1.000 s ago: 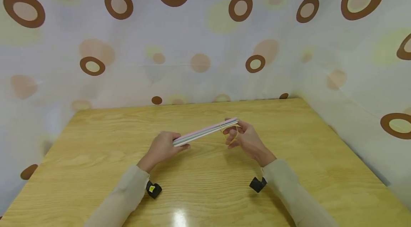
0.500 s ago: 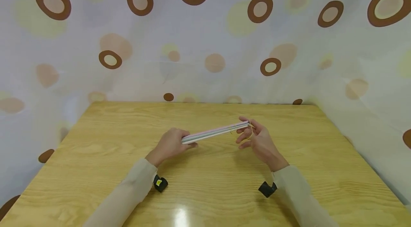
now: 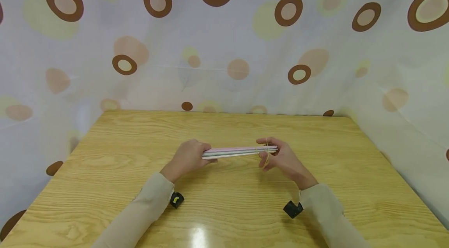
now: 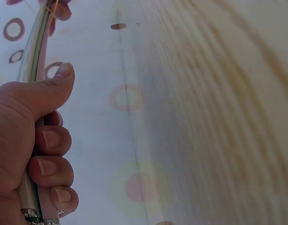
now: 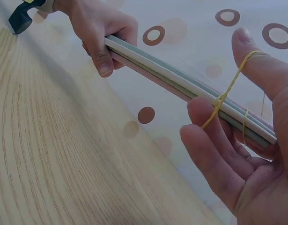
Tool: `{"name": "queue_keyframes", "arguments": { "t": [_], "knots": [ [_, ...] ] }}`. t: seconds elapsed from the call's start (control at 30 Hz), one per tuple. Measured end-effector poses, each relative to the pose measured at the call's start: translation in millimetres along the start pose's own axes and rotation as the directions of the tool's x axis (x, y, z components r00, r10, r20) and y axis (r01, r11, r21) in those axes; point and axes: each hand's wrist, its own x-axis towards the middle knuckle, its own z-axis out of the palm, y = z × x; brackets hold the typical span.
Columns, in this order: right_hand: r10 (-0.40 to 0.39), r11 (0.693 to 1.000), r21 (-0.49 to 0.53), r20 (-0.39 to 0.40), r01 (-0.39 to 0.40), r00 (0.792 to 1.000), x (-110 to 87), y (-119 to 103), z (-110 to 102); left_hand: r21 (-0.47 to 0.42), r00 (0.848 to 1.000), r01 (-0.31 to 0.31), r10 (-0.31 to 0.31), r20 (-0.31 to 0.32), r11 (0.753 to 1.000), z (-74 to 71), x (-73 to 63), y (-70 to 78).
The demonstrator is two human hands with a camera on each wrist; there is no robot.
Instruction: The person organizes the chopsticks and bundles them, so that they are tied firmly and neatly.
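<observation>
The bundle of sticks (image 3: 235,152) is held crosswise above the desk (image 3: 224,201), long axis from hand to hand: the left hand (image 3: 187,159) grips one end; the right hand (image 3: 285,162), fingers spread, stretches a rubber band (image 5: 220,100) at the other.

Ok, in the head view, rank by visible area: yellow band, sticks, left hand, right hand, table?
Largest to smallest:
1. Table
2. Left hand and right hand: too alike to rank
3. Sticks, long but thin
4. Yellow band
</observation>
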Motion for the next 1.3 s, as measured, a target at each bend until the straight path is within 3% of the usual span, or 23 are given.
{"name": "queue_keyframes", "arguments": {
  "t": [0.27,0.57,0.7,0.8,1.13,1.3],
  "knots": [
    [-0.009,1.000,-0.023,0.048,0.010,0.999,1.7,5.5,-2.9,0.009,0.999,-0.035,0.035,-0.025,0.999,-0.3,-0.8,1.7],
    [0.026,1.000,-0.003,0.059,-0.026,0.998,3.8,4.3,-2.6,-0.065,0.999,0.042,-0.041,0.025,0.997,-0.1,-0.5,1.8],
    [0.048,0.999,0.007,0.073,-0.049,0.996,3.0,7.0,-4.9,-0.094,0.999,0.022,-0.018,0.034,0.995,-0.9,-0.1,4.4],
    [0.019,0.999,0.024,0.091,-0.021,0.996,4.2,10.3,-4.7,-0.128,0.999,0.018,-0.014,0.035,0.992,-1.5,-0.7,4.1],
    [0.004,1.000,0.018,0.018,-0.004,1.000,5.5,19.2,9.3,-0.174,0.991,0.135,-0.133,0.022,0.976,5.5,-1.2,-4.4],
    [-0.044,0.999,0.003,-0.007,0.044,0.999,6.2,18.6,16.9,-0.202,0.982,0.189,-0.188,0.028,0.961,3.5,-0.9,-4.9]
  ]
}}
